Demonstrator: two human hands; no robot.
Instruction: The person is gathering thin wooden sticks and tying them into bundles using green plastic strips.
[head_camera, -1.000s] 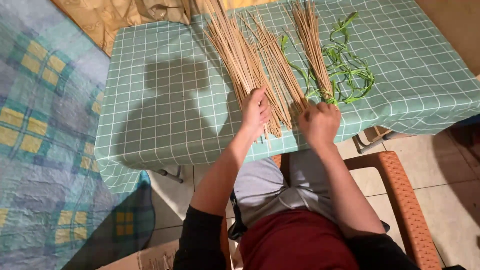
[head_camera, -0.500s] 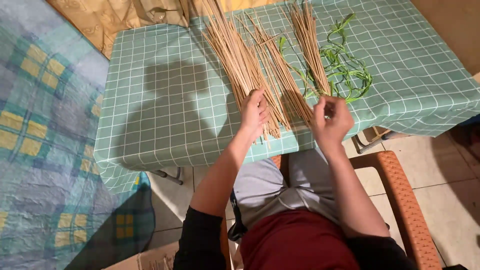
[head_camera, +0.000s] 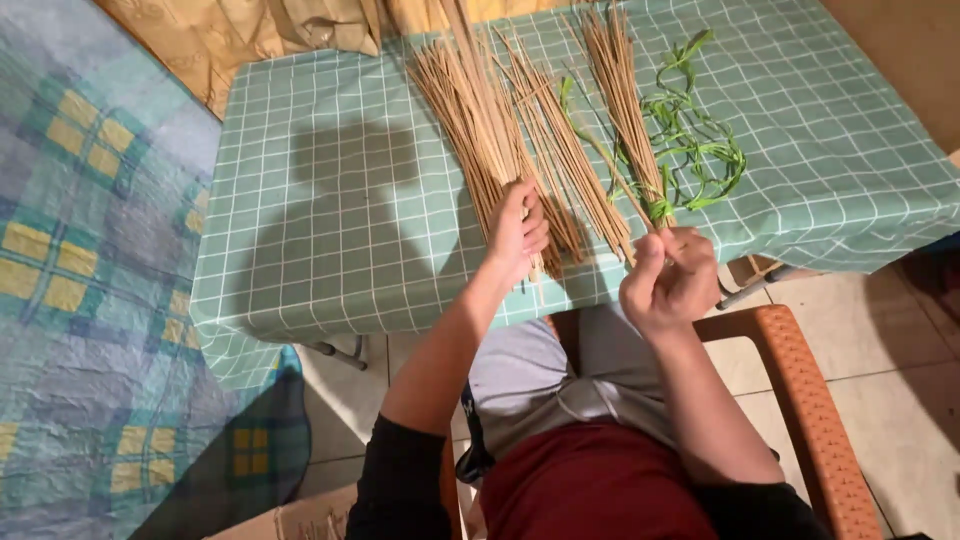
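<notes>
Two hands busy | left hand (head_camera: 517, 232) presses stick pile (head_camera: 490, 130) flat so it stays aligned | right hand (head_camera: 668, 280) fingers pinch one stick (head_camera: 625, 185) clear.

cardboard box (head_camera: 300, 520) perhaps, bottom edge, tan

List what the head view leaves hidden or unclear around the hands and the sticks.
- Far ends of the sticks: cut off by the top edge of the head view.
- What the right hand pinches: hidden by its curled fingers; too thin to tell.
- Stick ends under the left hand: covered by it.
- Table legs: mostly hidden by the hanging cloth.
- Green strips: tangled, uncountable.
</notes>
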